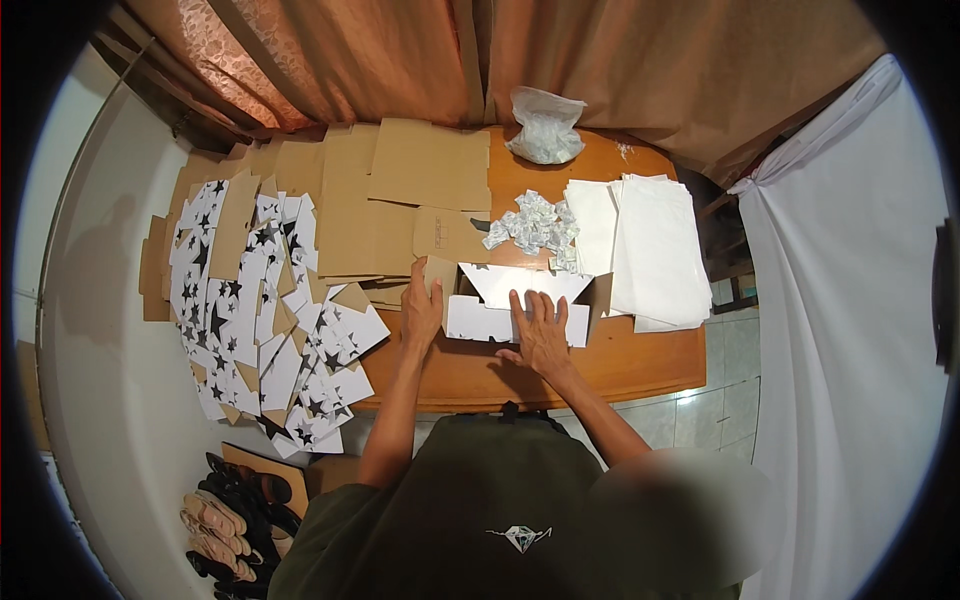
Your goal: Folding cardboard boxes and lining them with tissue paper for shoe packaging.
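I am observing the left hand [421, 312] gripping the brown cardboard end flap [438, 272] of a partly folded white cardboard box [520, 300]; its grip is closing on that flap, fingers curled over the upper edge. The right hand [541, 332] is lying flat on the box's white front panel, fingers spread apart and pressing down, clamped on nothing. The box is sitting between the two hands on the brown wooden worktop [600, 365], its brown far end flap just beyond the right hand's fingertips, to the right.

Just beyond the right grip, a loose heap of small white sachets [535, 225] is lying on the worktop, and farther beyond that a clear plastic bag of white sachets [545, 128] is standing. To the right of the right grip, a stack of white paper sheets [650, 250] is resting, close to the box's end. Beyond the left grip, flat brown cardboard blanks [400, 190] are overlapping each other. To the left of the left grip, a wide spread of flat white box blanks printed with black stars [260, 300] is covering the worktop's left end, near but not touching the hand.
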Action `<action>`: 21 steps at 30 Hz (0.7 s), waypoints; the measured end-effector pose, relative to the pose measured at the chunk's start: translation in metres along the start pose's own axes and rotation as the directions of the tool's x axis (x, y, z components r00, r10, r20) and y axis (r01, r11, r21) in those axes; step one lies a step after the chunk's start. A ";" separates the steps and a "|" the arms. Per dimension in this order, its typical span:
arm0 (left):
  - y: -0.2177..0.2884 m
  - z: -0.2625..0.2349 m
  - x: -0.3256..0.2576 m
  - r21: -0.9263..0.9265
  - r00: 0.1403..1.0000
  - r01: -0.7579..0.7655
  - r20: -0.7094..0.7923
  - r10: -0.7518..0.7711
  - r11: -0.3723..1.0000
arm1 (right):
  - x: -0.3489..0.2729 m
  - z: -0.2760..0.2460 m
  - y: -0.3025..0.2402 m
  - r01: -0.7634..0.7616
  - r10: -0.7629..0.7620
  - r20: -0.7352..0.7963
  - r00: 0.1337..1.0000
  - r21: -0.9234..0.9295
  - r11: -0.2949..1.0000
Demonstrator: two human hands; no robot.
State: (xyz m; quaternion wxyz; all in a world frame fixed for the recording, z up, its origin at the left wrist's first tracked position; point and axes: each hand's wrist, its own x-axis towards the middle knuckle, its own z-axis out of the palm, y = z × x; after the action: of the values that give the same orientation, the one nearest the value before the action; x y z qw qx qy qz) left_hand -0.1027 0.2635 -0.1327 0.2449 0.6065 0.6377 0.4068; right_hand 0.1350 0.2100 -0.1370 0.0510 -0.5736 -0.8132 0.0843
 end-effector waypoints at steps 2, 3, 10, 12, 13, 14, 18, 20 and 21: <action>0.003 0.001 0.000 -0.010 1.000 0.010 0.014 -0.010 1.000 | 0.000 0.005 0.004 -0.026 0.024 0.104 0.994 0.013 1.000; 0.003 0.001 0.000 -0.010 1.000 0.008 0.015 -0.008 1.000 | 0.000 0.011 0.006 0.002 -0.001 0.030 1.000 -0.032 0.999; -0.001 0.011 -0.007 -0.038 0.992 0.104 0.078 -0.100 0.994 | -0.002 0.028 0.014 0.088 -0.091 -0.174 0.981 -0.027 0.996; 0.002 0.012 -0.009 -0.031 0.989 0.125 0.087 -0.122 0.992 | -0.002 0.027 0.014 0.086 -0.087 -0.161 0.983 -0.019 0.996; 0.003 0.012 -0.009 -0.022 0.987 0.114 0.113 -0.110 0.993 | -0.002 0.027 0.014 0.083 -0.084 -0.148 0.985 -0.010 0.996; 0.005 0.012 -0.009 -0.014 0.985 0.100 0.141 -0.097 0.995 | -0.001 0.028 0.015 0.082 -0.082 -0.148 0.985 -0.010 0.997; 0.009 0.017 -0.016 0.035 0.983 -0.005 0.185 -0.002 0.999 | 0.001 0.033 0.018 0.100 -0.101 -0.116 0.988 -0.018 0.995; 0.009 0.018 -0.020 0.087 0.969 -0.077 0.240 0.054 0.993 | 0.000 0.034 0.020 0.105 -0.107 -0.119 0.987 -0.027 0.994; 0.009 0.018 -0.021 0.088 0.969 -0.077 0.240 0.054 0.993 | -0.001 0.034 0.020 0.108 -0.110 -0.126 0.986 -0.021 0.994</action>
State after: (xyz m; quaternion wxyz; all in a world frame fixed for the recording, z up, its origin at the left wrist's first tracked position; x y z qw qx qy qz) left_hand -0.0800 0.2468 -0.1394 0.2762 0.6825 0.6025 0.3080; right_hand 0.1473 0.2130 -0.1745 0.1030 -0.5327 -0.8391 0.0391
